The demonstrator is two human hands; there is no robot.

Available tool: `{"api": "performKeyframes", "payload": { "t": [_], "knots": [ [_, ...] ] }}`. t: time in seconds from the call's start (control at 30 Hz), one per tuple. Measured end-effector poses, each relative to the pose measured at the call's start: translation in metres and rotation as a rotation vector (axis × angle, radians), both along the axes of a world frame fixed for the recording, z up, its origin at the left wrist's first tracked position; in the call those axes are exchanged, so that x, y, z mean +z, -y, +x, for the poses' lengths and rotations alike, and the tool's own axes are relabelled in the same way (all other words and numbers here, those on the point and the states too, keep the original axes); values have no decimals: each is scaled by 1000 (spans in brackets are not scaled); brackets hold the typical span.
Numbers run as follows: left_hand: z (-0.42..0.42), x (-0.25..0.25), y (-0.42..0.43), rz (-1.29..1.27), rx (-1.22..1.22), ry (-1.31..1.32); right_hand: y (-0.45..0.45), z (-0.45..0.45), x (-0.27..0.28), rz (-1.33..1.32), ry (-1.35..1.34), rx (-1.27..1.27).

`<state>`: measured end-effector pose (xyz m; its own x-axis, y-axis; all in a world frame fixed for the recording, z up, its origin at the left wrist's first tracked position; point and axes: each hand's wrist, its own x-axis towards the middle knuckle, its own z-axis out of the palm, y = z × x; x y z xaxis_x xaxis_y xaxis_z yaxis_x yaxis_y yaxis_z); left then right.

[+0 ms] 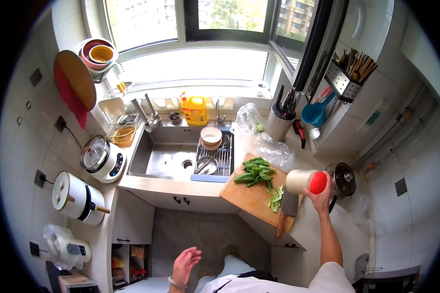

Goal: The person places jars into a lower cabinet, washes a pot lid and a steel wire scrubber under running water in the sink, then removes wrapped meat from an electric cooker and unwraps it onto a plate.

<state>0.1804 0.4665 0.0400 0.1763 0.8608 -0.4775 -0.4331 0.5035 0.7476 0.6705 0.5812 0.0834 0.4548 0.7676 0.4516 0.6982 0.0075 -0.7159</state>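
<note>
My right hand (321,194) is closed round the red lid end of a jar (298,181) with pale contents, which is tilted on its side above the right end of the cutting board (244,193). On the board lie leafy greens (255,172) and a small pile of cut green pieces (275,199). A cleaver (289,205) rests at the board's right edge, its wooden handle toward me. My left hand (185,263) is in the air low in the view, over the floor, fingers apart and holding nothing.
The sink (166,151) has a rack with bowls (211,136). A knife block (279,123) and plastic bags (274,150) stand behind the board. A lidded glass pot (344,178) is right of the jar. Rice cookers (76,195) line the left counter.
</note>
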Motion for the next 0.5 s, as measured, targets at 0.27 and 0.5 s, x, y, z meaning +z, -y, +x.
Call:
{"api": "performKeyframes", "payload": {
  "t": [0.27,0.5],
  "knots": [
    [37,36,-16,265,-217,350,77,-189,68,-219,-524,690],
    [-46,52,63,404,299,231,94,-327,87,-216,-125,1323]
  ]
}}
